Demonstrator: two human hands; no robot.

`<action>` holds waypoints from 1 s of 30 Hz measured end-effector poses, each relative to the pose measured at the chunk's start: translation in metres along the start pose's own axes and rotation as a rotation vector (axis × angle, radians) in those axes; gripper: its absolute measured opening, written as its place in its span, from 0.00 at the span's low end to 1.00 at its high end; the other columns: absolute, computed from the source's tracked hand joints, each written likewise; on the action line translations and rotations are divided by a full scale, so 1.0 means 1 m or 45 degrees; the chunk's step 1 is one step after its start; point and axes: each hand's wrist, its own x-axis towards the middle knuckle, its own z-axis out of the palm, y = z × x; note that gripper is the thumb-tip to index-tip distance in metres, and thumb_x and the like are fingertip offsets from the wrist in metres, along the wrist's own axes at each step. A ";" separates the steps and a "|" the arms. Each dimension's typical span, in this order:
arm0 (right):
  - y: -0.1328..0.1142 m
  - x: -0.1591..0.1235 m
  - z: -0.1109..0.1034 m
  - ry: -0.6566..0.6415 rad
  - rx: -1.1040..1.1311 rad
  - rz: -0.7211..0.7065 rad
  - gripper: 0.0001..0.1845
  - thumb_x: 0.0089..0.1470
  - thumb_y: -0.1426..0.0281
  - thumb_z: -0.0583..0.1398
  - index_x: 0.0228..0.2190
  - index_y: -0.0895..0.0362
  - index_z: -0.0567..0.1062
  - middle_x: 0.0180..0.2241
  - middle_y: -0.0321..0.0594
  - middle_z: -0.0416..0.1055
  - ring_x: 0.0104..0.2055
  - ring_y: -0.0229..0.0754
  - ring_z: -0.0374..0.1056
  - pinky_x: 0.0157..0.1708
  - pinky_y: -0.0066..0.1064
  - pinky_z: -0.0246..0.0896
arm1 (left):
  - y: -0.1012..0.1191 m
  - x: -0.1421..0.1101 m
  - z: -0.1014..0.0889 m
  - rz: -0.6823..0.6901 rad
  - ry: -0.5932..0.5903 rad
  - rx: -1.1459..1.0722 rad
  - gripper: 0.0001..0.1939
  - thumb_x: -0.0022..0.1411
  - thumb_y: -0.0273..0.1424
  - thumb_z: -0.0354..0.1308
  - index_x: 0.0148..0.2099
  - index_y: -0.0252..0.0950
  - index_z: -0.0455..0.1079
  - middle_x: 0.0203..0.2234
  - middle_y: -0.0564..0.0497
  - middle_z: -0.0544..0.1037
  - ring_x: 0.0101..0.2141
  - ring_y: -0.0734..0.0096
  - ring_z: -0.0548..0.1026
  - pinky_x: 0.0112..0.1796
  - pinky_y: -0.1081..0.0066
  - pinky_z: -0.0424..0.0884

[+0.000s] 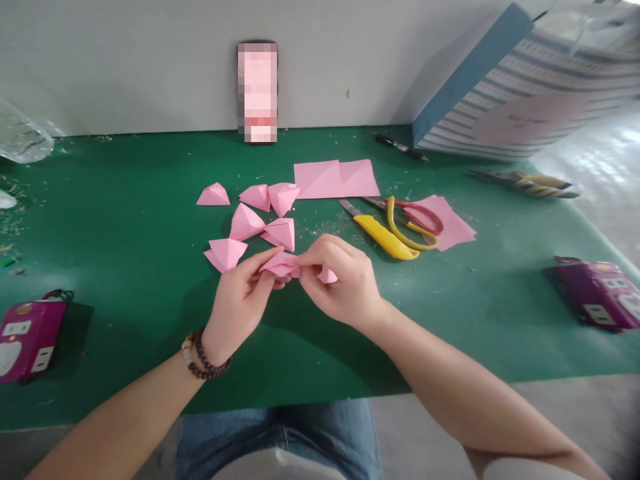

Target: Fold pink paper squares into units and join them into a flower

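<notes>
Both hands meet over the green table (125,220) on one piece of folded pink paper (286,265). My left hand (240,303), with a bead bracelet at the wrist, pinches its left end. My right hand (343,280) pinches the right end, fingers curled over it. Just beyond the hands lie several folded pink paper triangles (247,223). Farther back sit flat pink sheets (336,179).
A yellow utility knife (385,237) and red-and-yellow scissors (415,223) lie right of the hands on more pink sheets (453,227). Purple power strips sit at left (27,337) and right (595,293). A phone (257,90) leans on the wall; a striped bag (525,87), pen (400,147), pliers (525,183) at back right.
</notes>
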 end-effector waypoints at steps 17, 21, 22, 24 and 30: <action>0.028 -0.014 -0.058 0.174 -0.457 -0.176 0.12 0.48 0.82 0.59 0.32 0.52 0.71 0.30 0.36 0.79 0.28 0.38 0.75 0.27 0.28 0.71 | -0.008 -0.005 -0.004 0.705 0.160 0.548 0.10 0.58 0.25 0.59 0.40 0.38 0.61 0.47 0.44 0.72 0.51 0.60 0.70 0.51 0.57 0.69; 0.041 -0.040 -0.053 0.056 -0.615 -0.035 0.08 0.54 0.78 0.58 0.32 0.52 0.71 0.31 0.37 0.79 0.29 0.39 0.76 0.27 0.29 0.72 | -0.013 -0.006 0.004 0.681 -0.074 0.723 0.05 0.61 0.25 0.54 0.40 0.38 0.65 0.48 0.44 0.72 0.52 0.60 0.69 0.53 0.57 0.68; 0.045 -0.046 -0.050 0.031 -0.630 -0.075 0.07 0.54 0.77 0.58 0.33 0.53 0.71 0.31 0.37 0.79 0.31 0.39 0.77 0.28 0.28 0.72 | -0.015 -0.005 0.006 0.687 -0.126 0.764 0.06 0.62 0.25 0.54 0.42 0.38 0.65 0.49 0.44 0.72 0.53 0.59 0.68 0.53 0.56 0.67; 0.049 -0.054 -0.044 -0.024 -0.661 -0.122 0.06 0.55 0.77 0.58 0.34 0.54 0.71 0.33 0.40 0.79 0.31 0.39 0.77 0.29 0.27 0.72 | -0.018 -0.005 0.010 0.694 -0.207 0.833 0.09 0.63 0.27 0.53 0.46 0.38 0.66 0.52 0.44 0.71 0.56 0.58 0.66 0.55 0.54 0.66; 0.049 -0.060 -0.044 -0.273 -0.723 -0.181 0.06 0.56 0.77 0.57 0.32 0.56 0.72 0.36 0.43 0.78 0.32 0.39 0.75 0.31 0.28 0.70 | -0.022 -0.004 0.015 0.653 -0.433 0.948 0.20 0.62 0.31 0.54 0.57 0.37 0.62 0.62 0.44 0.63 0.62 0.57 0.58 0.61 0.49 0.55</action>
